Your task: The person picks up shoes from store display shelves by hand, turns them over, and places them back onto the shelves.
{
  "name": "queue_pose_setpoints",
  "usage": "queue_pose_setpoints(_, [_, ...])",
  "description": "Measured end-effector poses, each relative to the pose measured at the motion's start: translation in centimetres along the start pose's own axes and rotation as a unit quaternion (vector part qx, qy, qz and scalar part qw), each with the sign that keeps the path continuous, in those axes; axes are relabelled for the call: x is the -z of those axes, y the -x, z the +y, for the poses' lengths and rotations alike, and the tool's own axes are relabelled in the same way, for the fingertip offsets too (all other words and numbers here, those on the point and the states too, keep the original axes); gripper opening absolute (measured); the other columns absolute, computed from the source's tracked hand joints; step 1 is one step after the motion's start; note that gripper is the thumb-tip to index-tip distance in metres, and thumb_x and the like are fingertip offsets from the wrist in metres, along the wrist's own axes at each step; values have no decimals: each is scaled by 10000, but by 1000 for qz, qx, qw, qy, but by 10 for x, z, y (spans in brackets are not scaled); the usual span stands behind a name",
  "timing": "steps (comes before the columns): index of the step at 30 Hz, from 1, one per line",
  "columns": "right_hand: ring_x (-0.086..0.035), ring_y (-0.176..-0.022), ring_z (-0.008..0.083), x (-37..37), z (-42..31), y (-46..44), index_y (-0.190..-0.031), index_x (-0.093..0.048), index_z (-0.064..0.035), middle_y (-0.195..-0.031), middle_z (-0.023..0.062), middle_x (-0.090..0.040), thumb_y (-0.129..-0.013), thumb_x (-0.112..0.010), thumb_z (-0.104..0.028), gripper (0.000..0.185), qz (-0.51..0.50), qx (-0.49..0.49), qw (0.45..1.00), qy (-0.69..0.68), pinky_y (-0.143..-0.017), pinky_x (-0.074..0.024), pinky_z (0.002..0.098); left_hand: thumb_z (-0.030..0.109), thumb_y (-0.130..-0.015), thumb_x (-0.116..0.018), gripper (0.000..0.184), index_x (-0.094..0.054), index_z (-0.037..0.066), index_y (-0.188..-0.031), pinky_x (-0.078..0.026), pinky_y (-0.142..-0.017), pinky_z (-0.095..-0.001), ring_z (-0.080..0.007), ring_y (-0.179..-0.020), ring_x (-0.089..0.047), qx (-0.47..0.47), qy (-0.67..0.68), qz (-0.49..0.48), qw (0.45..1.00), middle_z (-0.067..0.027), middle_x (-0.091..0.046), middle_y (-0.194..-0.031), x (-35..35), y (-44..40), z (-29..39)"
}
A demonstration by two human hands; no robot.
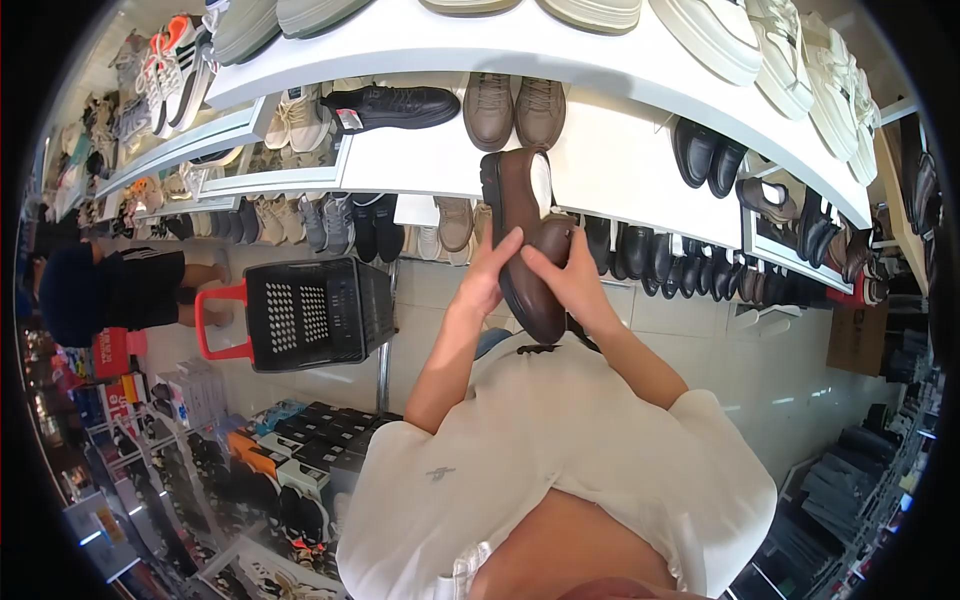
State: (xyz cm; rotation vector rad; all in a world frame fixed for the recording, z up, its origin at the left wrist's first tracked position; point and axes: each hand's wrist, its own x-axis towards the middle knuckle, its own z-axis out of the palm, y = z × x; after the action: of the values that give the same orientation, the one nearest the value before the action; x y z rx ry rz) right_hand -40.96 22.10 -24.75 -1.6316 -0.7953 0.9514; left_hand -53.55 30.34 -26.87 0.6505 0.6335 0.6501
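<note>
Two brown leather shoes [518, 205] are held together in front of my chest, overlapping, one with its pale lining showing and its dark sole turned to the left. My left hand [485, 275] is closed round the sole side, its thumb lying across the leather. From the other side my right hand [572, 285] grips the pair, thumb pressed on the brown upper. The fingers beneath the shoes are mostly hidden. Just beyond them, a pair of taupe lace-up shoes [490, 110] stands on a white shelf [610, 150].
A black shopping basket [320, 312] with a red handle [222, 322] stands to the left, near another person [110, 295]. Left on the shelf lies a black shoe [395, 107]; to the right are black shoes [707, 155]. Shoe boxes [320, 440] are stacked at lower left.
</note>
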Motion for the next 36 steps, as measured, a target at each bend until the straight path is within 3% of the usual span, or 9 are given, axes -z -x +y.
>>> queue_pose_setpoints(4, [-606,-985,181,-11,-30,11,-1272,-498,36,-1070,129,-636,-936,-629,-252,461,-52,75,994,52,-841,-484,299,488,-920,-471,609,-589,-47,-1185,-558,-808,-381,-338,-867,-676,152,172,-11,973,-216,-675,-969,30,35,63])
queue_pose_setpoints(9, [-625,-992,233,-23,-50,-22,-1248,-561,4,-1135,172,-658,-976,-529,-214,350,62,354,922,140,-902,-471,353,570,-912,-410,754,-501,-90,-1266,-572,-723,-415,-335,-808,-651,194,223,-160,942,-274,-613,-1049,67,48,57])
queue_pose_setpoints(10, [-625,-992,233,-30,-52,-23,-1248,-561,4,-1135,172,-658,-976,-529,-214,350,67,350,923,143,-902,-471,353,576,-914,-406,777,-459,-96,-1299,-574,-703,-423,-342,-803,-644,222,297,-224,901,-291,-588,-1062,73,46,53])
queue_pose_setpoints(12, [-576,-1112,236,-48,-55,-23,-1318,-490,46,-1208,170,-625,-1003,-374,-536,673,-2,264,965,-9,-991,-412,353,589,-927,-383,829,-348,-107,-1376,-585,-664,-447,-364,-806,-630,248,393,-300,833,-327,-529,-1094,78,46,44])
queue_pose_setpoints(15, [-578,-1113,253,-50,-51,-23,-1307,-494,56,-1200,171,-622,-1001,-357,-553,695,-5,212,973,92,-989,-408,335,567,-956,-374,794,-333,-100,-1385,-592,-684,-446,-368,-825,-624,261,418,-269,828,-328,-517,-1125,67,57,50])
queue_pose_setpoints(17, [-625,-870,290,-53,-46,-21,-1242,-554,-4,-971,195,-648,-1014,-413,-387,467,55,215,969,110,-817,-472,337,550,-970,-372,774,-323,-99,-1389,-592,-687,-445,-370,-823,-621,266,423,-252,829,-328,-511,-1137,62,58,53])
queue_pose_setpoints(19, [-625,-964,242,-49,-44,-16,-1165,-584,39,-1044,151,-672,-1021,-250,-552,694,100,126,972,172,-879,-457,330,534,-984,-369,754,-314,-98,-1393,-592,-691,-444,-372,-821,-618,270,426,-239,830,-329,-505,-1149,55,61,53])
queue_pose_setpoints(30, [-653,-803,226,-11,-32,21,-1013,-657,28,-850,152,-693,-1049,-271,-407,583,247,210,943,71,-753,-499,340,524,-978,-349,717,-402,-94,-1336,-574,-727,-423,-328,-872,-634,327,337,-214,857,-282,-550,-1145,-2,86,51])
queue_pose_setpoints(36, [-618,-987,213,20,-16,45,-1156,-612,39,-1056,147,-674,-1039,-220,-505,681,211,241,947,0,-889,-462,331,478,-965,-419,643,-473,-67,-1301,-557,-773,-387,-297,-878,-635,298,224,-208,904,-228,-599,-1134,-21,99,20])
